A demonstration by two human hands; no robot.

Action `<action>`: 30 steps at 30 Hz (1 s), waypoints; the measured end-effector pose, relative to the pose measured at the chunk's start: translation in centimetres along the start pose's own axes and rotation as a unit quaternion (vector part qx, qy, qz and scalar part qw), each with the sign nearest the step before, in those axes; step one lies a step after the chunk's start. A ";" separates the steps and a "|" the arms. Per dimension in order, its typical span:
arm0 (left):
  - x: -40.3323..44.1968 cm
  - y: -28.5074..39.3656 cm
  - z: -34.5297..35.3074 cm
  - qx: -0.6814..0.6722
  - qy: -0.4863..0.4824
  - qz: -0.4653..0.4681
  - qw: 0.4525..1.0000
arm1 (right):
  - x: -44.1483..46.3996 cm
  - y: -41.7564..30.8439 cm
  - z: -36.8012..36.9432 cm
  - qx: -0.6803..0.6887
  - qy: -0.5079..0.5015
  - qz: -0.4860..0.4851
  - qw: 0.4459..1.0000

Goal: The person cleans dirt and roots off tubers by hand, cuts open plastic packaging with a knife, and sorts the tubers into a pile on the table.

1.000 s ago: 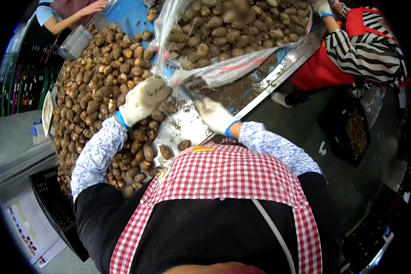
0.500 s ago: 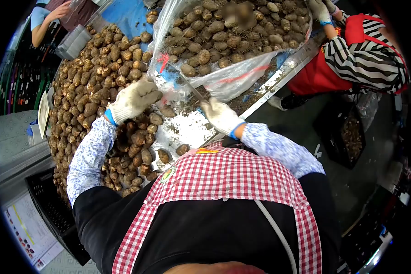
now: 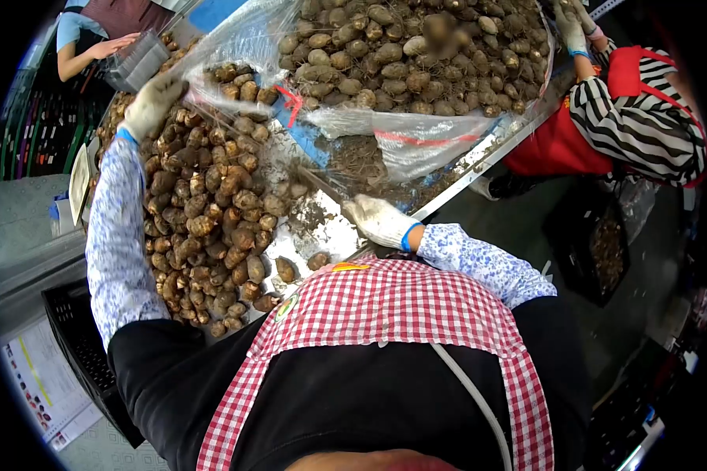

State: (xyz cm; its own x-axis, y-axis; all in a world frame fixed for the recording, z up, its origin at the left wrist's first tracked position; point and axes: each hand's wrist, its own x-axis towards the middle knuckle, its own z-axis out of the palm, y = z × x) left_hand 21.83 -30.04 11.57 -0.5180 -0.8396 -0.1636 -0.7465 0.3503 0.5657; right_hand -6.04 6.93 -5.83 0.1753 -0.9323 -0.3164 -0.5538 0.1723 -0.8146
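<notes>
My left hand (image 3: 154,107), in a white glove, is stretched to the upper left with its fingers closed at the edge of the clear plastic sheet (image 3: 236,41), above the pile of brown taro-like tubers (image 3: 204,212). My right hand (image 3: 381,221), also gloved, grips a knife (image 3: 320,185) whose blade points up and left over the dirty white tabletop (image 3: 313,224). Beyond the knife, many hairy tubers (image 3: 401,71) lie on the plastic. A few loose tubers (image 3: 285,270) rest near the apron.
At the upper right stands a person in a striped top (image 3: 636,110), gloved hands at the table edge. Another person's arm (image 3: 94,52) reaches to clear plastic boxes (image 3: 137,63) at upper left. Black crates stand at lower left (image 3: 86,353) and right (image 3: 597,243).
My left hand has moved up and left, and the plastic sheet now stretches toward it over the left pile. My right hand still holds the knife, slightly lower. The other person's hand has lowered to the boxes.
</notes>
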 end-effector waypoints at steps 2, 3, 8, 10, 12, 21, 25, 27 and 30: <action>7.4 -9.0 -1.9 -0.207 -0.027 0.058 0.976 | -0.6 -1.2 -1.6 0.043 0.031 -0.010 0.999; 7.0 -5.1 -1.8 -0.187 -0.062 0.018 0.980 | -0.8 -0.7 -1.6 0.055 0.044 -0.031 0.997; 7.2 -3.1 2.0 -0.131 -0.113 0.000 0.985 | -1.8 -0.2 -3.4 0.263 0.097 0.003 0.960; 6.4 0.6 2.8 -0.253 -0.059 -0.103 0.960 | -0.9 0.8 -4.2 0.376 0.105 0.017 0.920; 8.1 -0.1 3.4 -0.349 0.123 -0.130 0.920 | -0.3 -2.1 -7.2 0.025 0.116 0.038 0.992; 1.4 2.6 9.0 0.452 0.311 0.197 0.812 | 0.1 0.2 -5.8 0.033 0.021 0.149 0.988; -7.3 9.2 18.2 0.217 -0.170 -0.080 0.958 | -1.5 1.1 -7.6 0.165 0.092 0.071 0.979; -7.5 9.1 19.5 0.188 -0.223 -0.114 0.950 | -2.9 -0.9 -9.7 0.212 0.067 0.164 0.961; -9.4 11.5 21.5 0.105 -0.212 -0.101 0.966 | -4.4 -0.7 -10.5 0.257 0.075 0.197 0.943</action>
State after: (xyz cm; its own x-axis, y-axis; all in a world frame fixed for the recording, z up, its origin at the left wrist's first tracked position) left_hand 9.11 -9.19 2.24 -0.4447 -0.6692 -0.5953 -0.8952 0.3112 0.3190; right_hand -14.99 7.60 1.24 -0.1007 -0.7920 -0.6021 -0.0776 0.6096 -0.7889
